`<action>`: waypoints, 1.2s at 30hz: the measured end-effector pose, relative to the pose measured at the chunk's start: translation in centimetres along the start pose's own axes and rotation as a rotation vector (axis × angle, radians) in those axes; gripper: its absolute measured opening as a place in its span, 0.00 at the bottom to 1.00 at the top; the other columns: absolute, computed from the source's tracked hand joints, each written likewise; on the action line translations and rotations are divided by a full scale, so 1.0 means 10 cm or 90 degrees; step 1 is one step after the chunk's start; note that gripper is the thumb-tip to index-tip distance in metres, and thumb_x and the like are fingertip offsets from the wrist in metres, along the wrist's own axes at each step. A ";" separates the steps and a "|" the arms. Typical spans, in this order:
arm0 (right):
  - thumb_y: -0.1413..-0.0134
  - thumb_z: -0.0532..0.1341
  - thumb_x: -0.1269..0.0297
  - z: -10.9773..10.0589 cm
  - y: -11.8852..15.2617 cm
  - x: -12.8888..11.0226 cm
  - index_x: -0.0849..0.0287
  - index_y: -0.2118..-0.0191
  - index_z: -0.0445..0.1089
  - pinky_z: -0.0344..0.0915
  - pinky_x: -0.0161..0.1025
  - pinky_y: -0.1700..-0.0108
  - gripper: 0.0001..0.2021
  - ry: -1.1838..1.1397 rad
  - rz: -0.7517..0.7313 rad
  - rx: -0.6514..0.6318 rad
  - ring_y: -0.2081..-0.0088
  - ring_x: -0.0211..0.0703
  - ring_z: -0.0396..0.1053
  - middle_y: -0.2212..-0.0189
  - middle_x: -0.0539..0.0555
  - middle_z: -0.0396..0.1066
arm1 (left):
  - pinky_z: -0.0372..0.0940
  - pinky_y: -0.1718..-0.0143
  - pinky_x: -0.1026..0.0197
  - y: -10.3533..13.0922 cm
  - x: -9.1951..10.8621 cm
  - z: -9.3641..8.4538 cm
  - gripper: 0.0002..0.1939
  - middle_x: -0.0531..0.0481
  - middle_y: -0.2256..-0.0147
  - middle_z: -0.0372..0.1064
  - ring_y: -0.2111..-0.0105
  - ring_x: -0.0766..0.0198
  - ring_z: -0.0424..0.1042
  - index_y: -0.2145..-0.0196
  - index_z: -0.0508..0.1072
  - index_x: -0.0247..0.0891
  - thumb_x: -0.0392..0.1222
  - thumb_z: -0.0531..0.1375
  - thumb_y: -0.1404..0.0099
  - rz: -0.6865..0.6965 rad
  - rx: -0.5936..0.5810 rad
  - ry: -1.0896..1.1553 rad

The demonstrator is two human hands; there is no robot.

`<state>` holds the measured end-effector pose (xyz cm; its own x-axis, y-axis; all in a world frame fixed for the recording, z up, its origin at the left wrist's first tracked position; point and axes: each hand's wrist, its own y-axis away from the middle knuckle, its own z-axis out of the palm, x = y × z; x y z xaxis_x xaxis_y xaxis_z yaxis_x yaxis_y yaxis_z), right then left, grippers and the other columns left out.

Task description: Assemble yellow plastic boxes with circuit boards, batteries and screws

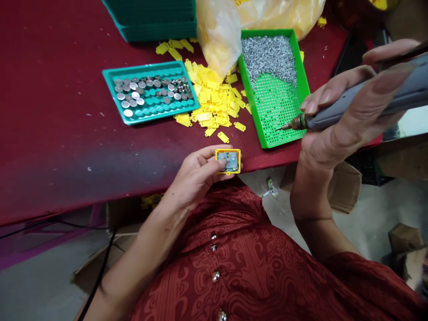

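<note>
My left hand (204,167) holds a small yellow case (238,161) at the table's front edge, its open side up. A grey part and a bit of green board show inside, with my thumb on them. My right hand (347,111) is wrapped round a grey electric screwdriver (354,96), whose tip hangs over the front part of a green tray (262,133). Small silver screws (269,55) fill the back of that tray. Whether a screw sits on the tip is too small to tell.
A teal tray (117,96) of round metal pieces lies left of a pile of yellow plastic pieces (214,100). Behind stand stacked teal trays (157,20) and a plastic bag (219,35). Cardboard boxes (344,187) are on the floor.
</note>
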<state>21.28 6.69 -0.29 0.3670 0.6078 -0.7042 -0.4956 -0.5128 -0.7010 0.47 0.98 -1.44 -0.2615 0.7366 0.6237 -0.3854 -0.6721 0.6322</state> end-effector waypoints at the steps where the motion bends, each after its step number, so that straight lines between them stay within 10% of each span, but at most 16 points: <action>1: 0.37 0.63 0.36 -0.01 -0.01 -0.04 0.53 0.55 0.62 0.55 0.36 0.79 0.24 -0.007 0.020 -0.010 0.80 0.34 0.59 0.78 0.42 0.55 | 0.78 0.65 0.66 0.00 0.00 0.00 0.23 0.44 0.61 0.84 0.65 0.61 0.84 0.55 0.81 0.32 0.41 0.77 0.48 0.001 0.000 0.002; 13: 0.39 0.68 0.41 -0.02 0.13 0.31 0.54 0.56 0.65 0.54 0.33 0.81 0.22 -0.064 0.100 -0.018 0.83 0.31 0.60 0.80 0.39 0.60 | 0.78 0.66 0.66 0.01 -0.04 -0.03 0.18 0.45 0.62 0.84 0.67 0.62 0.83 0.57 0.82 0.33 0.37 0.75 0.46 0.011 0.026 0.026; 36: 0.31 0.58 0.38 -0.12 -0.01 -0.08 0.52 0.53 0.63 0.65 0.35 0.73 0.21 0.071 0.153 -0.100 0.76 0.34 0.67 0.77 0.43 0.61 | 0.78 0.64 0.64 0.01 -0.05 -0.01 0.21 0.46 0.63 0.83 0.66 0.63 0.82 0.54 0.79 0.32 0.39 0.74 0.45 0.010 0.028 -0.001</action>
<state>21.99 5.57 0.18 0.3430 0.3917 -0.8538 -0.4539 -0.7266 -0.5157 0.49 0.58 -1.69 -0.2652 0.7261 0.6344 -0.3426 -0.6860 0.6419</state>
